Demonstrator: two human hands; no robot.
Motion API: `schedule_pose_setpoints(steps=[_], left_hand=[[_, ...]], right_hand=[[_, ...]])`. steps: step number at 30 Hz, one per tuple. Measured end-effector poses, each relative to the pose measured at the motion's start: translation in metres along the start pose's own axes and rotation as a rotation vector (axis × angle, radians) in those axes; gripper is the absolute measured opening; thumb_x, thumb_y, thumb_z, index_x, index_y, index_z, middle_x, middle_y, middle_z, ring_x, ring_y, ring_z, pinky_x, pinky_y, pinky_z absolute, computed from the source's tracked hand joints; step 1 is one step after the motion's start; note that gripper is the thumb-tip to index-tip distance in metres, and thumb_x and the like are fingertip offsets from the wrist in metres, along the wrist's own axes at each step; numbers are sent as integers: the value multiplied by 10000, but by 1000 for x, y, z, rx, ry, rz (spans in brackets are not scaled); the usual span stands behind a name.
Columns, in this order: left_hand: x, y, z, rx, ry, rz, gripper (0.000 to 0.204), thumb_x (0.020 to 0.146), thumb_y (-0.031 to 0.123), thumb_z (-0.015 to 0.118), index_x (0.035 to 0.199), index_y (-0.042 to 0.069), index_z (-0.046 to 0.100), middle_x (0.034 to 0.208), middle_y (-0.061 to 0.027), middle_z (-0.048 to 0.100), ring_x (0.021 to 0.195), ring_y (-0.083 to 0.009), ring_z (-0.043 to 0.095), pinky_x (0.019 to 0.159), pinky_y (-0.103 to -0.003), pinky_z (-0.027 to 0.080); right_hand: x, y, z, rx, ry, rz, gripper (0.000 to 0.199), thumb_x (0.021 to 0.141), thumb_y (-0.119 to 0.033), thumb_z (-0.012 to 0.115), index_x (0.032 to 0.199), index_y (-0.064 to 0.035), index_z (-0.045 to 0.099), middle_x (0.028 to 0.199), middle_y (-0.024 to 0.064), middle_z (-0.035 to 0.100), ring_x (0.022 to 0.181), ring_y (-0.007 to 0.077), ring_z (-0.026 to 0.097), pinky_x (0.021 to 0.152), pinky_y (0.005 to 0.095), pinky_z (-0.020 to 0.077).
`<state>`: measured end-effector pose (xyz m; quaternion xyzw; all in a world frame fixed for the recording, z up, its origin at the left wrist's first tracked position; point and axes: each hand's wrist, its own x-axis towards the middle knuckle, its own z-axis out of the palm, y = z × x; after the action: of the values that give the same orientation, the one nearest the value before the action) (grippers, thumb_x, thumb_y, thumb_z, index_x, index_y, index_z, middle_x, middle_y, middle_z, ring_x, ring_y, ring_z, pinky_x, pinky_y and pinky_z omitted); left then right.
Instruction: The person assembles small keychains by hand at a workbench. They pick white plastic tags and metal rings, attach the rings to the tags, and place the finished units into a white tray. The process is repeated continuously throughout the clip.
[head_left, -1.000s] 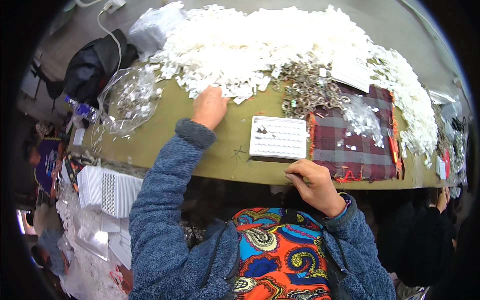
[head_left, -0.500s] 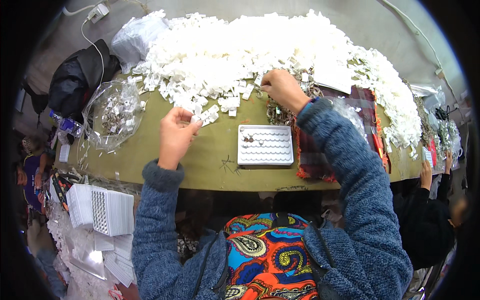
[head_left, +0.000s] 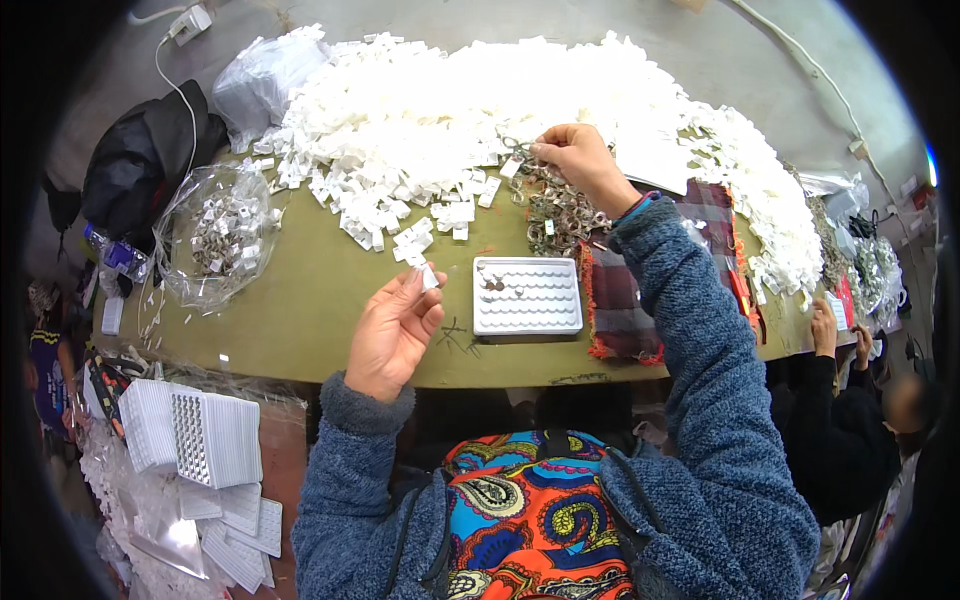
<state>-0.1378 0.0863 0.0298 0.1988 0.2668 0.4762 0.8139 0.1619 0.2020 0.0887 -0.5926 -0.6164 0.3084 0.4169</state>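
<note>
Between thumb and fingers, my left hand (head_left: pixel 390 335) pinches a small white plastic tag (head_left: pixel 429 279) above the table's near part. My right hand (head_left: pixel 585 162) is closed at the fingertips on a small dark ring (head_left: pixel 516 145), partly blurred, over the inner edge of the white heap. Just below that hand lies a tangled pile of small metal rings (head_left: pixel 560 212). A white ridged tray (head_left: pixel 540 312) sits between my hands, nearer to me, with a few small rings in its upper left. Many white tags (head_left: pixel 395 195) spill toward my left hand.
A clear bag of tagged pieces (head_left: pixel 222 240) lies at left, beside a black bag (head_left: pixel 150 160). Right of the tray is a plaid cloth (head_left: pixel 620 300). Stacked white trays (head_left: pixel 215 440) stand at lower left. Another person's hand (head_left: pixel 823 328) works at far right.
My left hand has drawn back from the loose tags, toward me and to the right, with a tag in its fingers. The right hand has risen slightly away from me, uncovering more of the ring pile.
</note>
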Motion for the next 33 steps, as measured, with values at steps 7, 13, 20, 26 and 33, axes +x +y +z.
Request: schedule_pose_setpoints(steps=[7, 13, 20, 26, 33], left_hand=[[0, -26, 32, -230, -215, -64, 237, 1027, 194, 547, 1166, 8, 595, 1351, -251, 557, 890, -119, 698, 726, -236, 624], [-13, -50, 28, -339, -341, -130, 320, 1024, 226, 551, 1258, 8, 547, 1331, -221, 568, 929, -160, 695, 702, -263, 624], [-38, -62, 16, -62, -505, -89, 353, 971, 254, 637, 1204, -2, 565, 1144, -224, 616, 946, -271, 695, 673, -317, 629], [-42, -60, 18, -1, -556, -222, 365, 957, 241, 659, 1208, -8, 572, 1119, -217, 636, 885, -271, 716, 585, -288, 619], [-52, -53, 21, 291, -569, -400, 278, 936, 91, 666, 1176, -27, 590, 1090, -155, 663, 942, -264, 724, 673, -298, 603]], right_hand=[[-95, -27, 18, 508, -128, 58, 100, 952, -109, 654, 957, -9, 647, 759, -9, 615, 577, 29, 488, 492, 175, 377], [-198, -21, 49, 494, -90, 60, 113, 941, -68, 660, 969, 42, 657, 798, -13, 646, 676, 36, 532, 586, 204, 432], [-219, -10, 30, 551, -165, 2, 143, 953, -81, 618, 978, 46, 679, 924, 31, 682, 847, 91, 581, 767, 249, 469], [-214, -11, 44, 849, -417, 35, 246, 959, -111, 634, 1148, 44, 659, 1095, 88, 647, 930, 130, 611, 830, 279, 498], [-213, -2, 53, 1026, -336, 147, 190, 968, -173, 652, 1074, -20, 609, 1038, 78, 639, 957, 148, 602, 881, 301, 487]])
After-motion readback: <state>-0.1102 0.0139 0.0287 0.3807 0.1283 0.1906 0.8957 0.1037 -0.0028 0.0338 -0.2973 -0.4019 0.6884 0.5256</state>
